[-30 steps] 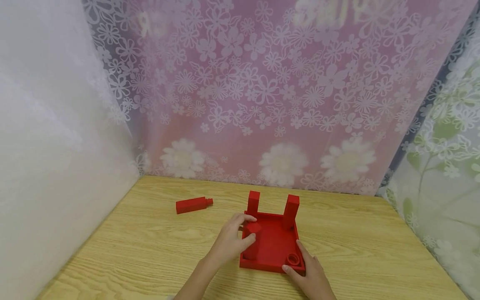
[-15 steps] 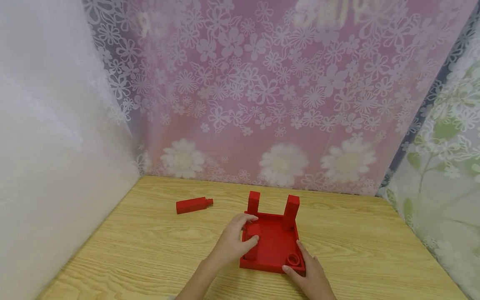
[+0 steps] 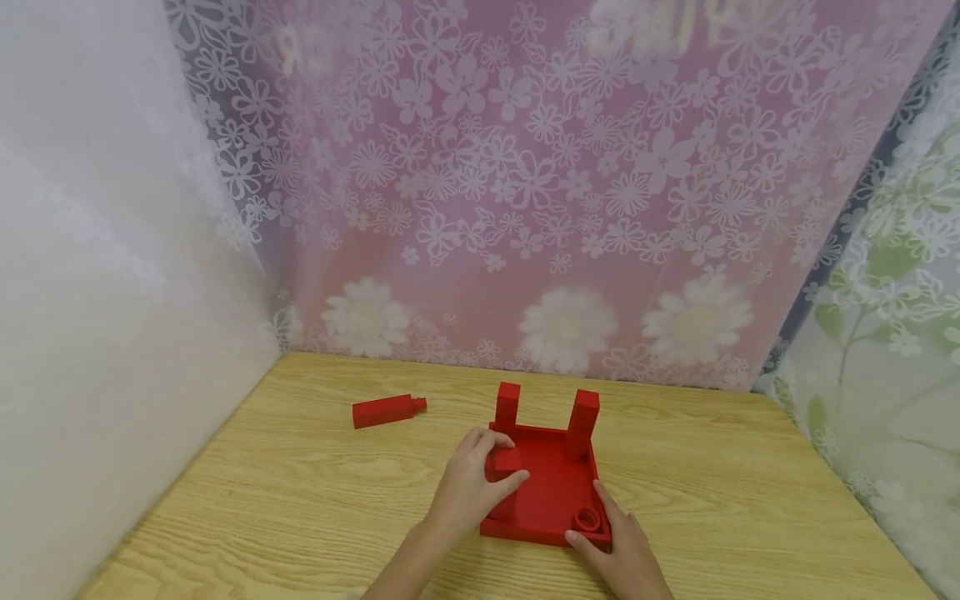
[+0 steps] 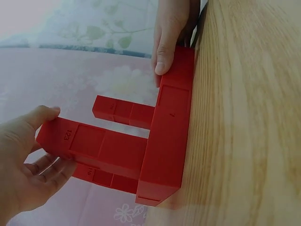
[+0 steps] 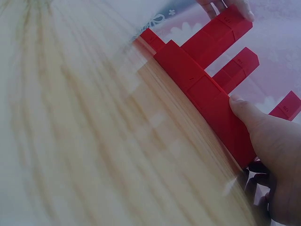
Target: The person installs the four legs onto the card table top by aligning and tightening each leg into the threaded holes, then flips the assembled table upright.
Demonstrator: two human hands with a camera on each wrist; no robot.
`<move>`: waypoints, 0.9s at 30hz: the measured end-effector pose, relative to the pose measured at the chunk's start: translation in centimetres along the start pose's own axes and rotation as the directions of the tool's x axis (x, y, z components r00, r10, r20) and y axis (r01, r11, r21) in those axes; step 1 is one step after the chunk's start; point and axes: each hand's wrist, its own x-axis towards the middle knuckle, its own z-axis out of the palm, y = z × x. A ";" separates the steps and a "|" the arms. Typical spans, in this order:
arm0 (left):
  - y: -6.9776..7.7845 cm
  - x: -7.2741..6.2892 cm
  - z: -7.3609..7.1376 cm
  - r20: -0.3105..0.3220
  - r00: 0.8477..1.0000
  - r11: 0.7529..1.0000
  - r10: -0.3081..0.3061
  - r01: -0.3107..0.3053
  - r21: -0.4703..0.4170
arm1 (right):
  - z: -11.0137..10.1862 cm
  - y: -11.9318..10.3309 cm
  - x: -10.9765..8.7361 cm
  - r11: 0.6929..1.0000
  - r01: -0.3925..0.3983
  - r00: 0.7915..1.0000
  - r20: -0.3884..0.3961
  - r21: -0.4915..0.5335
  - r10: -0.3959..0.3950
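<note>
red plastic-looking parts gather just right of the lower middle of the head view, where a shallow square tray (image 3: pixel 547 492) sits on the wood-grain desk (image 3: pixel 300 500). the left hand (image 3: pixel 467 477) reaches in from the bottom of the frame and has its bent fingers and thumb around the top of the near-left leg (image 3: pixel 506 458), spread about as far apart as that block is thick. this leg is upright at the tray's lower-left corner, and in the left wrist view the digits 123 show on its side; how deep it sits is hidden by the tray's wall. the right hand (image 3: pixel 626 546) grips the tray's lower-right corner, thumb at the near edge and fingers along the right side. just beside that thumb, inside the corner, is a round socket (image 3: pixel 586 519). a far-left leg (image 3: pixel 507 406) and a far-right leg (image 3: pixel 582 422) stand at the upper corners. well apart, left of centre, a loose leg (image 3: pixel 384 411) lies on its side, its narrow end pointing right. pink flowered cloth (image 3: pixel 525 167) hangs behind the desk.
</note>
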 end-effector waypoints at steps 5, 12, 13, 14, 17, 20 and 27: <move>-0.3 0.1 -0.3 0.055 0.998 0.997 -0.042 0.046 -0.068 | 0.0 0.0 0.0 1.000 -0.005 1.000 0.005 -0.007 0.005; -0.6 0.3 -0.7 0.111 0.987 0.975 -0.116 0.134 -0.176 | 0.1 0.3 0.0 1.000 -0.015 1.000 0.008 0.007 0.015; -0.7 0.4 -0.8 0.118 0.986 0.974 -0.118 0.138 -0.179 | 0.1 0.3 0.0 1.000 -0.018 1.000 0.009 0.010 0.018; -0.7 0.4 -0.9 0.126 0.985 0.973 -0.120 0.142 -0.183 | 0.1 0.3 0.1 1.000 -0.018 1.000 0.010 0.009 0.018; -0.7 0.5 -1.1 0.147 0.983 0.971 -0.109 0.137 -0.194 | 0.1 0.3 0.1 1.000 -0.012 1.000 0.009 0.010 0.012; -0.8 0.5 -1.2 0.165 0.983 0.972 -0.085 0.118 -0.203 | 0.1 0.3 0.1 1.000 -0.011 1.000 0.008 0.007 0.011; -0.8 0.4 -1.2 0.203 0.978 0.976 -0.050 0.091 -0.196 | 0.1 0.3 0.1 1.000 -0.014 1.000 0.010 0.003 0.014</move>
